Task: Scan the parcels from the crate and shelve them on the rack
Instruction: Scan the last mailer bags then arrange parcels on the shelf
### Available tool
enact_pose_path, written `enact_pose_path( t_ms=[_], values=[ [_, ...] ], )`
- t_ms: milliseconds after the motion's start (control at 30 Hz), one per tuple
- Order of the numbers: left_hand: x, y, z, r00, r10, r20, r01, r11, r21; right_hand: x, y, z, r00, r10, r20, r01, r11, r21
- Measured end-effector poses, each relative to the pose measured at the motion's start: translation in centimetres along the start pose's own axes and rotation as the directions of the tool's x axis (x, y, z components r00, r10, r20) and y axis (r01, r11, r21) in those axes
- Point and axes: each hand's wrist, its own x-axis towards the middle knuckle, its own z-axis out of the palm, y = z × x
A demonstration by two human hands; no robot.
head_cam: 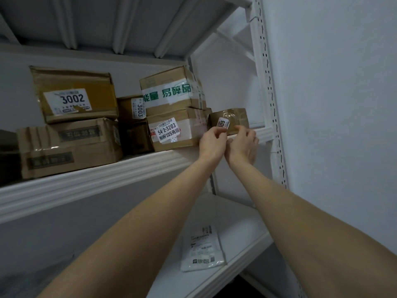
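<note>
Head view: your left hand (211, 144) is curling in, thumb and forefinger pinching the bottom edge of the white label (223, 123) as far as I can make out. Your right hand (245, 145) is hanging loose, fingers half-bent, tips touching the small taped parcel (235, 117) low on its front, wrapping nothing.

Both hands are working just right of the 54-2-3203 box (171, 132). The parcel is sitting on the same shelf, right of that box and close against it. I can't tell whether they're touching. The label is facing out, showing "005"; any digits before that aren't readable.

My read: you're seating the parcel and fixing its label.
- Be bracing the parcel with the right fingertips so it isn't sliding back while you're pressing.
- Be rubbing the label down from its middle outward. The tape is looking glossy and wrinkled, so the corners are probably lifting easily.
- Be keeping the number facing front, as on the 54-2-3203 box.

Further out:
- The green-printed carton (169, 91) is sitting on top of that box.
- The 3003 box (131, 108) is standing to its left, the 3002 box (73, 95) further left.
- The rack upright (268, 93) is rising to its right, past the parcel.
- A white mailer bag (202, 248) is lying flat on the shelf below.

The crate isn't showing.
</note>
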Motion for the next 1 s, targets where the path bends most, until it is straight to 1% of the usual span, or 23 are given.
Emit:
enact_pose_path(
  t_ms=[67,100,167,233,267,333,367,433,533,600,667,733,800,867,1000],
  values=[
    [-2.6,-1.2,-0.7,0.997,-0.016,0.080,0.021,0.998,-0.061,-1.8,0.8,0.1,0.997,0.076,-0.016,-0.076,0.997,0.022],
    [-3.5,-2.1,-1.2,0.993,-0.045,0.106,0.052,0.996,-0.068,-2.6,1.3,0.2,0.994,0.109,0.004,-0.109,0.994,0.013],
    [-5.3,-4.4,-2.3,0.990,-0.115,0.083,0.117,0.993,-0.016,-4.5,2.6,0.4,0.979,0.186,0.087,-0.185,0.982,-0.028],
    [-6.7,-7.3,-3.5,0.973,-0.223,0.057,0.218,0.972,0.086,-6.5,4.3,1.3,0.932,0.273,0.238,-0.254,0.961,-0.110],
    [-7.5,-8.7,-4.1,0.951,-0.301,0.066,0.288,0.944,0.159,-7.7,5.2,2.0,0.890,0.308,0.336,-0.269,0.950,-0.157],
    [-9.2,-11.3,-5.0,0.876,-0.469,0.111,0.423,0.859,0.289,-9.6,7.3,3.9,0.785,0.376,0.492,-0.303,0.926,-0.224],
    [-10.1,-12.6,-5.4,0.837,-0.530,0.138,0.467,0.822,0.327,-10.5,8.5,5.0,0.725,0.416,0.549,-0.334,0.909,-0.248],
    [-11.8,-14.6,-6.0,0.769,-0.620,0.156,0.545,0.763,0.348,-12.2,10.2,6.5,0.642,0.448,0.622,-0.356,0.893,-0.276],
    [-13.8,-17.6,-6.4,0.655,-0.736,0.169,0.663,0.667,0.340,-14.6,10.9,7.0,0.548,0.473,0.690,-0.360,0.878,-0.316],
    [-14.6,-19.5,-6.4,0.592,-0.785,0.180,0.721,0.616,0.316,-15.6,11.7,7.7,0.521,0.473,0.711,-0.404,0.870,-0.283],
    [-15.2,-21.0,-6.3,0.558,-0.812,0.172,0.774,0.584,0.246,-16.3,13.1,9.4,0.507,0.481,0.715,-0.450,0.855,-0.257],
    [-15.6,-22.0,-6.2,0.560,-0.818,0.131,0.797,0.575,0.183,-16.8,15.2,11.3,0.492,0.514,0.702,-0.535,0.815,-0.222],
    [-15.7,-22.9,-6.2,0.573,-0.812,0.111,0.802,0.583,0.125,-17.7,14.6,10.7,0.474,0.548,0.689,-0.619,0.764,-0.182],
    [-15.8,-23.5,-6.2,0.582,-0.807,0.101,0.808,0.588,0.047,-18.2,14.4,10.5,0.480,0.569,0.668,-0.653,0.740,-0.161],
    [-15.6,-24.1,-6.3,0.602,-0.795,0.077,0.796,0.590,-0.135,-17.9,14.4,10.8,0.476,0.559,0.679,-0.715,0.695,-0.072]
  ],
)
